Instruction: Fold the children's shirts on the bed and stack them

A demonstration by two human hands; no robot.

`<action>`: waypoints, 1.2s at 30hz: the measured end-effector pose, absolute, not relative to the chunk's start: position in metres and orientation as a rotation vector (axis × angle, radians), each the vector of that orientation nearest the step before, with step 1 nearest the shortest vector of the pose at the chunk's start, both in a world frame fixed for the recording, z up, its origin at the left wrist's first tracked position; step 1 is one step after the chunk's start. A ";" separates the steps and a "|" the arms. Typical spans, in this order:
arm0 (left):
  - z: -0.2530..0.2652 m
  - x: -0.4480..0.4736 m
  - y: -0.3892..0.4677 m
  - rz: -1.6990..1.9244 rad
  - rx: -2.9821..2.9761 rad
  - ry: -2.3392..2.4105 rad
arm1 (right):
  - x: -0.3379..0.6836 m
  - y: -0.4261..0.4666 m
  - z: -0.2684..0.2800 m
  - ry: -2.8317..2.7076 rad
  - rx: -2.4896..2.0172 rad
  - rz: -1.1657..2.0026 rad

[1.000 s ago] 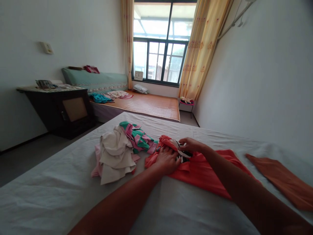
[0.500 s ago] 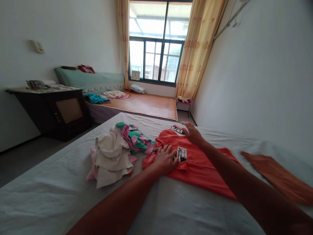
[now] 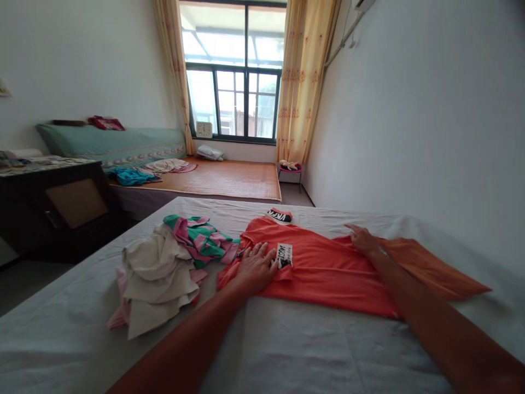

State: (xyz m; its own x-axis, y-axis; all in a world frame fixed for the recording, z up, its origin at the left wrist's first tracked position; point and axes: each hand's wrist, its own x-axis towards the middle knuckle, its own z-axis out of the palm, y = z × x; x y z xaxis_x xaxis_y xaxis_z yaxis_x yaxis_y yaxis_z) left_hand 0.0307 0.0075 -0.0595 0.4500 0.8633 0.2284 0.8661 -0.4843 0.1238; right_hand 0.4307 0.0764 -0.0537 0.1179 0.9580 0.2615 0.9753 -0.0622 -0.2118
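Since the earlier frame the right hand (image 3: pixel 364 241) has moved from beside the printed sleeve (image 3: pixel 280 215) to the far edge of the red shirt (image 3: pixel 324 268); whether it pinches the fabric, I cannot tell. The left hand (image 3: pixel 257 267) lies flat on the shirt, fingers spread. The soft, faintly creased shirt is stretched lengthwise over a rumpled white sheet (image 3: pixel 303 350), between a crumpled beige cloth (image 3: pixel 158 279) and a smooth, tapering rust-coloured cloth (image 3: pixel 438 268).
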 end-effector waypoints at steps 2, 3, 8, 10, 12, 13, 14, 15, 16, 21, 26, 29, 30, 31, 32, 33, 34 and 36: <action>-0.060 0.031 0.008 -0.411 -2.665 -1.590 | 0.450 0.078 -0.049 -1.913 -2.080 -0.014; -0.060 0.031 0.008 -0.408 -2.665 -1.592 | 0.458 0.080 -0.047 -1.941 -2.075 0.033; -0.059 0.032 0.008 -0.397 -2.657 -1.598 | 0.487 0.089 -0.044 -1.816 -2.146 0.051; -0.059 0.032 0.008 -0.391 -2.653 -1.604 | 0.499 0.090 -0.045 -1.692 -2.227 0.012; -0.058 0.032 0.008 -0.383 -2.654 -1.603 | 0.506 0.090 -0.046 -1.578 -2.285 -0.001; -0.058 0.032 0.009 -0.380 -2.658 -1.598 | 0.505 0.090 -0.047 -1.519 -2.296 -0.029; -0.058 0.032 0.009 -0.380 -2.661 -1.595 | 0.502 0.089 -0.048 -1.468 -2.293 -0.086; -0.058 0.032 0.009 -0.380 -2.662 -1.592 | 0.496 0.088 -0.049 -1.439 -2.270 -0.166; -0.058 0.033 0.009 -0.382 -2.662 -1.591 | 0.487 0.086 -0.050 -1.460 -2.226 -0.246; -0.058 0.033 0.009 -0.392 -2.654 -1.597 | 0.445 0.070 -0.072 -2.166 -1.870 -0.091; -0.059 0.032 0.008 -0.411 -2.664 -1.594 | 0.452 0.074 -0.079 -2.111 -2.143 -0.059; -0.061 0.032 0.008 -0.423 -2.669 -1.603 | 0.440 0.095 -0.060 -1.908 -2.210 -0.071; -0.061 0.032 0.008 -0.429 -2.672 -1.605 | 0.429 0.104 -0.052 -1.873 -2.162 -0.042; -0.061 0.032 0.008 -0.435 -2.676 -1.608 | 0.414 0.114 -0.046 -1.858 -2.099 0.006; -0.061 0.032 0.008 -0.441 -2.681 -1.613 | 0.396 0.124 -0.042 -1.869 -2.040 0.068; -0.061 0.032 0.007 -0.448 -2.685 -1.619 | 0.377 0.135 -0.038 -1.882 -2.005 0.121; -0.060 0.032 0.007 -0.454 -2.688 -1.626 | 0.357 0.146 -0.037 -1.888 -1.987 0.169; -0.059 0.031 0.006 -0.466 -2.693 -1.634 | 0.320 0.166 -0.039 -1.880 -1.972 0.245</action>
State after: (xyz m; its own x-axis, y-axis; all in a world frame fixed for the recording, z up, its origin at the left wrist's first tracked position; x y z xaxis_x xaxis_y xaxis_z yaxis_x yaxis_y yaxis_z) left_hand 0.0309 0.0063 -0.0589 0.4309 0.8737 0.2257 0.8614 -0.4728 0.1856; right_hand 0.3197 0.1658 -0.0388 0.0781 0.9859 0.1480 0.9153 -0.0120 -0.4027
